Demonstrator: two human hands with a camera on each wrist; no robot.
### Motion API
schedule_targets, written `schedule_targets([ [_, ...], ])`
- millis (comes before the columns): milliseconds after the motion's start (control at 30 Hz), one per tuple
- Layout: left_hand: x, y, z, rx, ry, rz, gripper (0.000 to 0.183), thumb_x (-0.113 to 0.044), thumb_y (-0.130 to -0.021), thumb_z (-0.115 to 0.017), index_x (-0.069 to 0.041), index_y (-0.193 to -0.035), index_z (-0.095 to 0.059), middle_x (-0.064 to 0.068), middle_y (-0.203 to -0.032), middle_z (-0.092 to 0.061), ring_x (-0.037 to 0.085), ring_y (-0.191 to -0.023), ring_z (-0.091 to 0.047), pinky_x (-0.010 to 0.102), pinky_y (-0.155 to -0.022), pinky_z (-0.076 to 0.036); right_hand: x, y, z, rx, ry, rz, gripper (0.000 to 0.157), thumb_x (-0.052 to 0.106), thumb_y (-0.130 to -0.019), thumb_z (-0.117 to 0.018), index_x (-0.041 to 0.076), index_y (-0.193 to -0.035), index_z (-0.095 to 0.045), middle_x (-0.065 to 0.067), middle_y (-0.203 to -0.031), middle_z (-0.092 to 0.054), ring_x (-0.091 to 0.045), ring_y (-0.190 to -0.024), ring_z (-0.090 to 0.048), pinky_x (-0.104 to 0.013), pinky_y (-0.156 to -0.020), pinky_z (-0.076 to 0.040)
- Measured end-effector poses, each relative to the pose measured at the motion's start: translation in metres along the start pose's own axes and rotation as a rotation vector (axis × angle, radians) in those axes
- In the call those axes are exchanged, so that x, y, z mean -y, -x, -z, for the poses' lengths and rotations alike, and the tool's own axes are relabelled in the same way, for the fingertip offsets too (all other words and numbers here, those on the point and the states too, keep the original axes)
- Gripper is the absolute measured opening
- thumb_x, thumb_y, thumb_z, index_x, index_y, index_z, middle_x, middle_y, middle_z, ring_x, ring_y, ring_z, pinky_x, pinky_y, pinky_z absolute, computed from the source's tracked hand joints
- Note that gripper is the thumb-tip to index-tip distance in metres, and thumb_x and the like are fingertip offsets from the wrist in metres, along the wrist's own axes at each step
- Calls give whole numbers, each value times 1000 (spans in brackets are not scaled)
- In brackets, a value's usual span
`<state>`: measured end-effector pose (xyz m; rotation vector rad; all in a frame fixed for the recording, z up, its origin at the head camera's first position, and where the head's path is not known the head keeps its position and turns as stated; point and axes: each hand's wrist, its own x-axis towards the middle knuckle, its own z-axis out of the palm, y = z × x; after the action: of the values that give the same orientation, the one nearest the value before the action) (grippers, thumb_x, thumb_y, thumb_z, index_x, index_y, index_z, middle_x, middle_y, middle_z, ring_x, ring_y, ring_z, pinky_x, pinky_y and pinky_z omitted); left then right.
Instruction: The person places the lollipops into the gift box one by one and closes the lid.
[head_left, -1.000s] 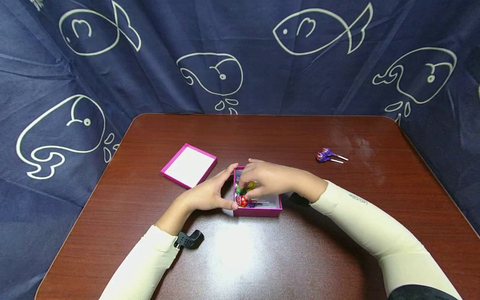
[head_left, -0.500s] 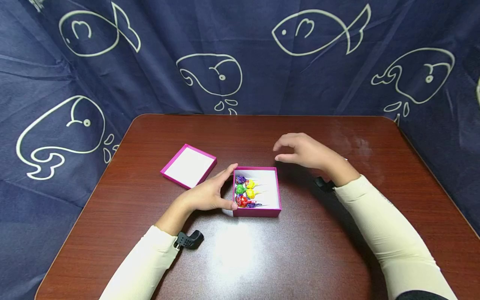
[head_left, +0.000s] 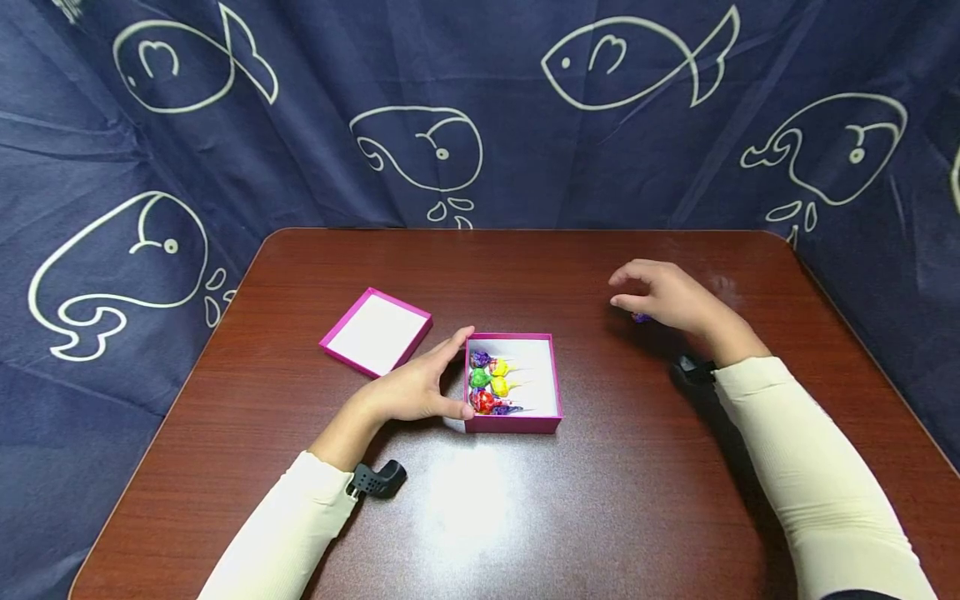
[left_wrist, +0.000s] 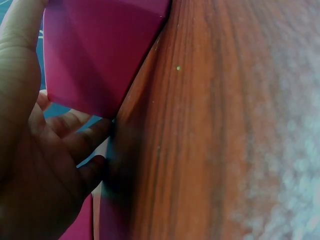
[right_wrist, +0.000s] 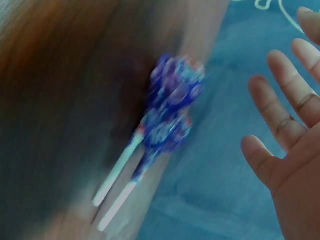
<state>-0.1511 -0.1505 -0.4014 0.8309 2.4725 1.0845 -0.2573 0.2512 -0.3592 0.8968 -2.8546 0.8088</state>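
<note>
In the head view, a pink box [head_left: 513, 425] with a white inside lies at mid-table, lidless. Several wrapped lollipops [head_left: 480, 379], purple, yellow, green and red, fill its left side, sticks pointing right. My left hand [head_left: 412, 392] holds the box by its left side, thumb at the front corner and a finger at the back one. Out to the right, my right hand [head_left: 667, 292] hovers with relaxed fingers and holds nothing. Two purple lollipops [right_wrist: 172, 95] lie side by side on the table below it; in the head view the hand hides most of them.
Left of the box, its pink lid [head_left: 378, 332] rests on the table, white inside up. The brown wooden table [head_left: 600, 492] ends at the back against a dark blue curtain [head_left: 517, 183] with fish drawings.
My right hand has come out of the box and moved right, over the two purple lollipops. The lollipops inside the box are now uncovered. My left hand stays on the box.
</note>
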Motion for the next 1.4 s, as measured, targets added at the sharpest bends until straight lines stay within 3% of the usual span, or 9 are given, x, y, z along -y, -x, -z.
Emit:
schedule_targets([
  [133,-1,1,0,3,3,3,114,-37,-78,-85,-12,-160,-10,13,-162,-19,22,-147,-20,44,-118,-19,-10,7,3,-11,38,14,21,9,-87,-77,3,-105,-68,-12,-108,-68,-31,-106,-61,-49,-92,-44],
  [667,-1,0,1,0,-10,-5,115,-38,-77,-86,-10,-160,-10,14,-162,-20,23,-147,-21,43,-118,-19,-32,26,0,3,143,103,17,6,-82,-79,7,-95,-69,-6,-93,-68,-31,-94,-61,-48,-83,-44],
  [1067,-1,0,1,2,1,6,115,-36,-77,-86,-11,-160,-10,14,-162,-20,23,-147,-21,43,-118,-19,-36,24,-6,-6,183,211,19,-1,-78,-79,3,-94,-69,-9,-91,-67,-34,-91,-61,-50,-82,-44],
  [1400,0,1,1,-4,-9,-12,116,-38,-77,-86,-11,-160,-10,14,-162,-20,22,-147,-20,42,-118,-19,-32,22,-7,16,204,200,20,-2,-78,-78,3,-95,-69,-10,-93,-66,-35,-92,-60,-52,-85,-43],
])
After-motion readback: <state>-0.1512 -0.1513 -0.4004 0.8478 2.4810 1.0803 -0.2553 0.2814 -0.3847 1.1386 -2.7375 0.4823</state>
